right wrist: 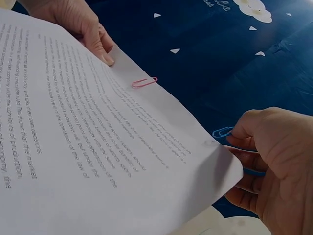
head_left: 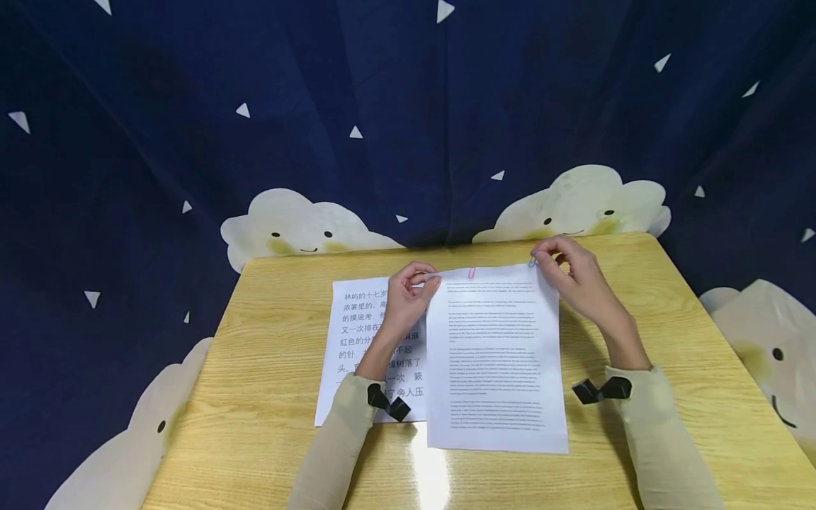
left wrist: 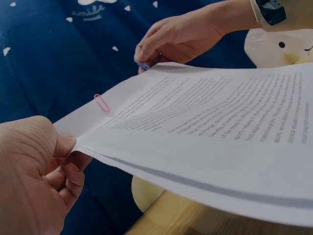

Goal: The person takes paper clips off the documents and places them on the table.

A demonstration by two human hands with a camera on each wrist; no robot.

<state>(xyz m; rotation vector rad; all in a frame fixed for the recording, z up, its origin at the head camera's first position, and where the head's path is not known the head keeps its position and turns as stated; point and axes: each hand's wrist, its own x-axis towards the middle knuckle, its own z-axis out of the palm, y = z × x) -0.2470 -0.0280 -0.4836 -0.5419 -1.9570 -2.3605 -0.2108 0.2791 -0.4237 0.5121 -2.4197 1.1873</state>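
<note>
Printed sheets of paper (head_left: 494, 361) are held up at their top edge, with more than one layer showing in the left wrist view. My left hand (head_left: 406, 297) pinches the top left corner between thumb and fingers. Near the top right corner, my right hand (head_left: 576, 280) pinches a blue paper clip (right wrist: 223, 132) between thumb and index finger. This clip is at the paper's top edge; whether it grips the edge I cannot tell. The other right fingers are partly hidden behind the sheets. A pink paper clip (left wrist: 101, 103) sits on the top edge between the hands.
Beneath my left forearm, a sheet with large Chinese print (head_left: 350, 340) lies on the wooden table (head_left: 268, 397). A dark blue curtain (head_left: 395, 85) with white triangles and clouds hangs behind the table.
</note>
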